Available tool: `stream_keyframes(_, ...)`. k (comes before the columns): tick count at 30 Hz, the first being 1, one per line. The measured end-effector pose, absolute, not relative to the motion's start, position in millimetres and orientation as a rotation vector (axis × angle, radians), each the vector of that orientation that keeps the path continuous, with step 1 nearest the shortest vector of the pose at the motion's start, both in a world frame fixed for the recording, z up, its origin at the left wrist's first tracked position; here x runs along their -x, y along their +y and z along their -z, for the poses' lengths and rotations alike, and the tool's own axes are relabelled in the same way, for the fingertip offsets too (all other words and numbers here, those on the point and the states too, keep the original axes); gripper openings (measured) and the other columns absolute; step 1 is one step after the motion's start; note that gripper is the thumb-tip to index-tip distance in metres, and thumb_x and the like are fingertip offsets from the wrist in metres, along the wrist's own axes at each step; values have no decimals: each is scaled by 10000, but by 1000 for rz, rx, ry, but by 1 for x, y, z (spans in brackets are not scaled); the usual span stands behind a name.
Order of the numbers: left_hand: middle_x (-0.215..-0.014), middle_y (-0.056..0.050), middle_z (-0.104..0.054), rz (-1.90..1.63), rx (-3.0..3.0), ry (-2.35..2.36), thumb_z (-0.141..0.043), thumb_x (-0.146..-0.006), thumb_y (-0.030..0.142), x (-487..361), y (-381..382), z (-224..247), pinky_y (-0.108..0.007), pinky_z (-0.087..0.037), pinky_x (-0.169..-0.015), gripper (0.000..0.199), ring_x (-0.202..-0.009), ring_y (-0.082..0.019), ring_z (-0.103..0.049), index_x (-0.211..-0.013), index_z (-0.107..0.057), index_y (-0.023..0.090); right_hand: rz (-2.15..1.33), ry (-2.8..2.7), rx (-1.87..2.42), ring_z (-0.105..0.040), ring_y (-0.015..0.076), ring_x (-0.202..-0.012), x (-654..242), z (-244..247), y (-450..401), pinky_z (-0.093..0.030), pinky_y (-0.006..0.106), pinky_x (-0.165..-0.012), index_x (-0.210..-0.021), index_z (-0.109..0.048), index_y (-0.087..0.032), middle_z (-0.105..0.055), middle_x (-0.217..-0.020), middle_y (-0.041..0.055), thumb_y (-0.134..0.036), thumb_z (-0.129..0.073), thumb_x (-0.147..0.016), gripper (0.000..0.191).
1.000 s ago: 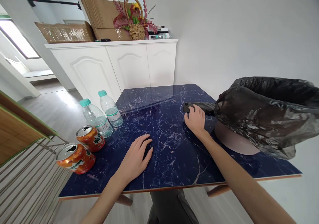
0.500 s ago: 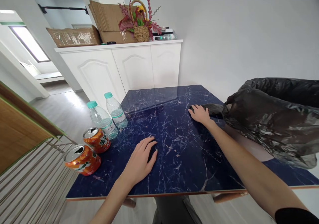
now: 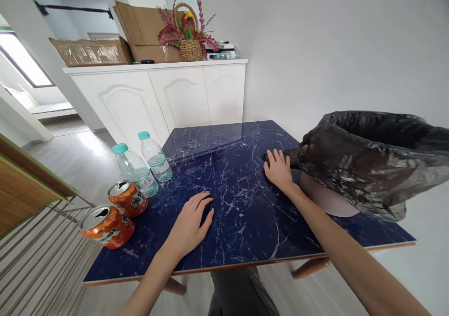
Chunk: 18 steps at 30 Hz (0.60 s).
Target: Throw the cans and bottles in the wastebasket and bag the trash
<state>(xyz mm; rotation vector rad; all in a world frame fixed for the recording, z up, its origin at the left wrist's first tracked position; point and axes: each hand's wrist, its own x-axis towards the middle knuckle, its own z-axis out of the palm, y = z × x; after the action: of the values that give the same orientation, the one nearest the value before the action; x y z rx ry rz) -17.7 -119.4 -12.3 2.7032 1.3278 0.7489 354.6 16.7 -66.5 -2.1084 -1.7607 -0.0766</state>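
My left hand (image 3: 192,222) rests on the blue marbled table (image 3: 238,213), fingers apart and holding nothing. Further right, my right hand (image 3: 278,168) lies with spread fingers on the table, touching the knotted end of a black plastic bag (image 3: 293,156). That bag lines a pinkish bin (image 3: 324,194) at the table's right side, and its mouth gapes. Two orange soda cans, the front one (image 3: 108,229) and the rear one (image 3: 129,199), stand opened at the left edge. Behind them are two clear bottles with teal caps, one nearer (image 3: 135,168) and one farther (image 3: 156,159).
A white cabinet (image 3: 182,91) stands beyond the table, carrying cardboard boxes (image 3: 91,52), a flower basket (image 3: 190,50) and more bottles. At the left is a metal rack (image 3: 45,246) by a wooden panel (image 3: 31,185). A grey wall rises at the right.
The view has shifted slightly, moving the table and cabinet left in the picture. The bin and bag have come further into view, and my right hand's fingers point more upward. My left hand stays put.
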Motion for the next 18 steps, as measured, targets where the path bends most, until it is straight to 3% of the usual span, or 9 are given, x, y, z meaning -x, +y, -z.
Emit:
stream_keyframes(5,-1502,-97,-641,-771,-2716,1322,-487,-1110,374,18,-119,13,-532,-523,-1185,319,-1424,-300,-599,-1374,-630,268,-26,-1903,2009,-243,379,-1651,-338,67,-24,-237,606,-1305,-1696,-322,-79,-304,-1761,233,-570,-211,-1112,771)
stream_keyframes(8,-1498,-98,-645,-775,-2720,1320,-490,-1111,375,18,-119,12,-529,-524,-1184,313,-1418,-298,-605,-1363,-635,262,-58,-2007,1906,-141,324,-1685,-337,63,-59,-210,524,-1344,-1715,-298,-99,-185,-1812,160,-623,-235,-1111,802)
stream_keyframes(10,-1500,-102,-646,-778,-2723,1325,-491,-1112,375,18,-119,12,-528,-518,-1192,317,-1418,-294,-608,-1369,-631,254,-102,-2088,1806,-160,277,-1685,-338,60,-84,-215,477,-1355,-1720,-309,-145,-202,-1814,113,-654,-251,-1111,796)
stream_keyframes(18,-1613,-108,-585,-677,-2806,1371,-466,-1126,414,21,-117,26,-552,-460,-1251,427,-1531,-295,-515,-1490,-591,227,-149,-2166,1672,-263,273,-1659,-332,58,-152,-242,527,-1360,-1672,-443,-209,-338,-1767,92,-637,-297,-1125,709)
